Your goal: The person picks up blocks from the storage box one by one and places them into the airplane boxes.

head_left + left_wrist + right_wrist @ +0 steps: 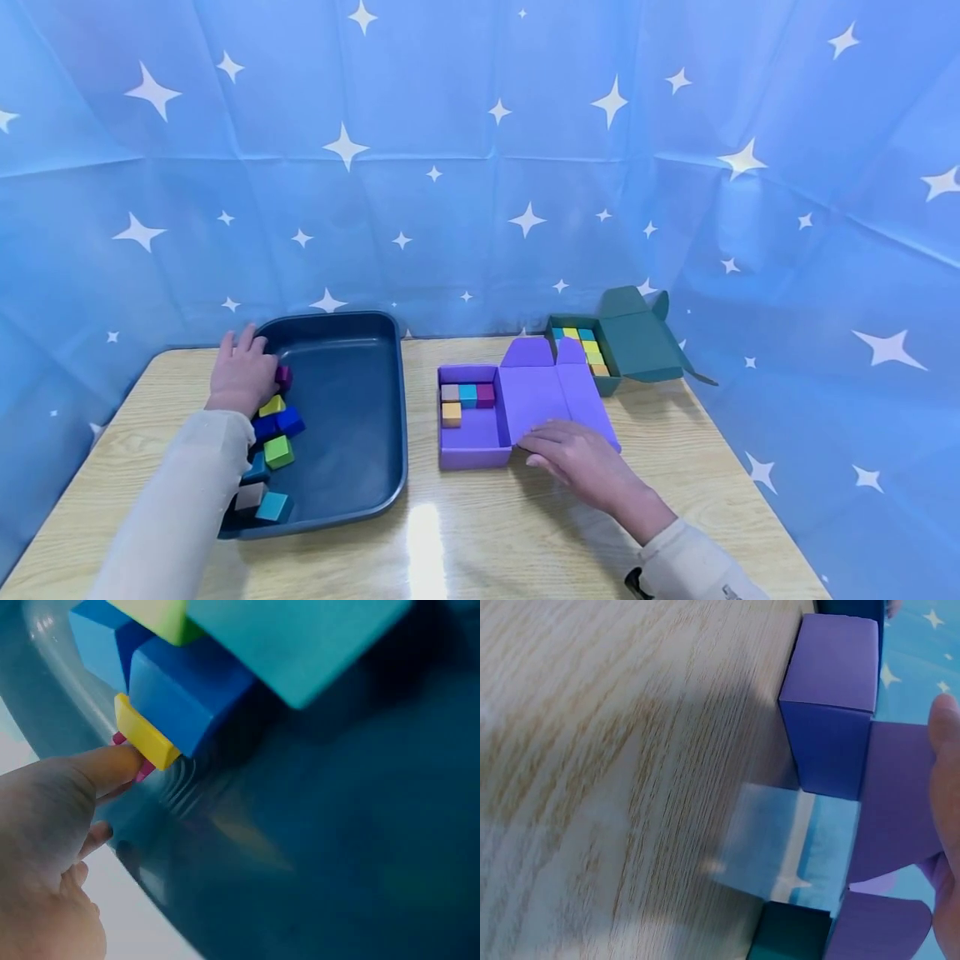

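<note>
My left hand (243,379) is over the left rim of a dark blue tray (345,417), its fingers extended across the rim. A magenta cube (283,377) lies beside it; in the left wrist view one digit touches this magenta cube (145,771), partly hidden behind a yellow block (146,733). Blue cubes (288,422) and a green cube (278,452) sit nearer. To the right, an open purple box (474,458) holds several cubes in its back rows. My right hand (577,462), fingers relaxed, rests by the near edge of its purple lid (532,400).
Behind the purple box stands an open dark green box (607,387) with several cubes inside, its lid (641,342) folded out rightward. Teal and grey cubes (251,497) lie at the tray's near left corner. A starry blue curtain (450,208) surrounds the wooden table (480,533).
</note>
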Demonstrator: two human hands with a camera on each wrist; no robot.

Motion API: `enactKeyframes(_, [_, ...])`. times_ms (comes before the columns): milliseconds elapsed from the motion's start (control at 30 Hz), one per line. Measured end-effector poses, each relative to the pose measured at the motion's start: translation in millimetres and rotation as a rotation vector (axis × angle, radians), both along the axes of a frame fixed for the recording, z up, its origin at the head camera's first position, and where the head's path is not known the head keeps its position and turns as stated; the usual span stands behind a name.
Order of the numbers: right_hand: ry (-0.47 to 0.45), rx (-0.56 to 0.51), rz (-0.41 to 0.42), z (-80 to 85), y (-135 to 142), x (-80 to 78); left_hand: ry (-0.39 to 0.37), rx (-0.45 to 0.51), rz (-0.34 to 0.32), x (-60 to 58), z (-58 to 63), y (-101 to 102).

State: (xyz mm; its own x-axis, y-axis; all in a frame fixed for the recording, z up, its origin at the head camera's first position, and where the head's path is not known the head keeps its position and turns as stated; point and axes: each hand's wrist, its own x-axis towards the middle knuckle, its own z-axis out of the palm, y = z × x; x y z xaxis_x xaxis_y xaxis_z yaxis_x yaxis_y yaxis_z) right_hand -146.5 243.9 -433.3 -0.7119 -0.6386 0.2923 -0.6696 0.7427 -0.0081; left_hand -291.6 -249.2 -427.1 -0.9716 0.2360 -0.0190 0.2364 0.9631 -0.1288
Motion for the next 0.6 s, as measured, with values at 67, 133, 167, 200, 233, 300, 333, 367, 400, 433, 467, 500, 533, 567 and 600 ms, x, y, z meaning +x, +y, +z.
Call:
enactKeyframes(67, [-0.005,0.003,-0.004,0.2,-0.1,0.2,0.006,0.008,0.005,0.2,-1.1,-0.1])
enactKeyframes(133, [-0.007,0.002,-0.007,0.3,-0.3,0.3,0.016,0.019,0.004,0.3,-2.3,0.0])
enactKeyframes(167, [-0.007,0.002,-0.009,0.4,-0.3,0.3,0.022,0.027,0.004,0.3,-2.9,0.0])
enactKeyframes(200, [-0.007,0.002,-0.010,0.4,-0.3,0.4,0.029,0.037,0.004,0.5,-3.6,-0.5])
enactKeyframes(233, [-0.008,0.002,-0.011,0.4,-0.3,0.5,0.033,0.049,0.005,0.5,-4.4,-0.9])
enactKeyframes(300, [-0.009,0.003,-0.013,0.5,-0.3,0.5,0.039,0.071,0.007,0.3,-6.4,-2.8])
enactKeyframes(333, [-0.011,0.003,-0.013,0.5,-0.4,0.6,0.039,0.082,0.010,0.2,-7.4,-3.6])
enactKeyframes(367, [-0.012,0.004,-0.013,0.6,-0.5,0.5,0.039,0.093,0.014,0.4,-8.4,-4.3])
enactKeyframes(400, [-0.012,0.005,-0.013,0.6,-0.6,0.5,0.037,0.104,0.016,0.5,-9.5,-5.0])
enactKeyframes(433, [-0.013,0.006,-0.012,0.7,-0.8,0.4,0.036,0.111,0.019,0.5,-10.4,-5.1])
enactKeyframes(467, [-0.012,0.007,-0.011,0.8,-0.9,0.3,0.035,0.120,0.020,0.6,-11.2,-5.5])
enactKeyframes(500, [-0.010,0.008,-0.010,0.8,-0.8,0.3,0.034,0.131,0.021,0.7,-11.9,-5.7])
enactKeyframes(533, [-0.008,0.008,-0.008,0.8,-0.8,0.2,0.035,0.143,0.024,0.9,-12.5,-5.5])
enactKeyframes(567, [-0.007,0.008,-0.007,0.7,-0.9,0.0,0.034,0.154,0.023,1.0,-13.2,-5.9])
enactKeyframes(600, [-0.005,0.007,-0.006,0.7,-0.8,0.0,0.033,0.169,0.024,0.9,-13.9,-6.2])
